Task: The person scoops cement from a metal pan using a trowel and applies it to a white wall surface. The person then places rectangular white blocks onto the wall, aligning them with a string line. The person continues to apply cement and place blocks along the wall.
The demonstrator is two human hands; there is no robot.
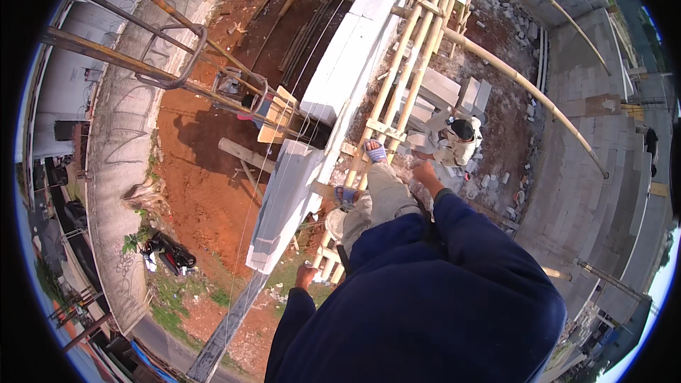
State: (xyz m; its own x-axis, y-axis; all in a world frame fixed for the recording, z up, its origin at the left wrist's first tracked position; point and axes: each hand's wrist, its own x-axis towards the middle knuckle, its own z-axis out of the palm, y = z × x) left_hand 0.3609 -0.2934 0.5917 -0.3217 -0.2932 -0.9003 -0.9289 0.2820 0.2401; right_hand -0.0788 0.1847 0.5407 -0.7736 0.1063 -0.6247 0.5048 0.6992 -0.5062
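Note:
I stand in striped sandals on a scaffold of bamboo poles tied with short cross pieces, beside a pale block wall. My left hand is low at the near end of the poles, its fingers curled; whatever it may hold is too small to make out. My right hand hangs in the air to the right of my knee, above the lower ground. Its fingers are too small and foreshortened to read. A pale bucket sits by my left leg, partly hidden by it.
Steel rebar with stirrups rises at left beside a wooden board. A taut string runs along the wall. Below right, a person in a dark cap is among grey blocks. A bamboo pole slopes rightward. A motorcycle stands below left.

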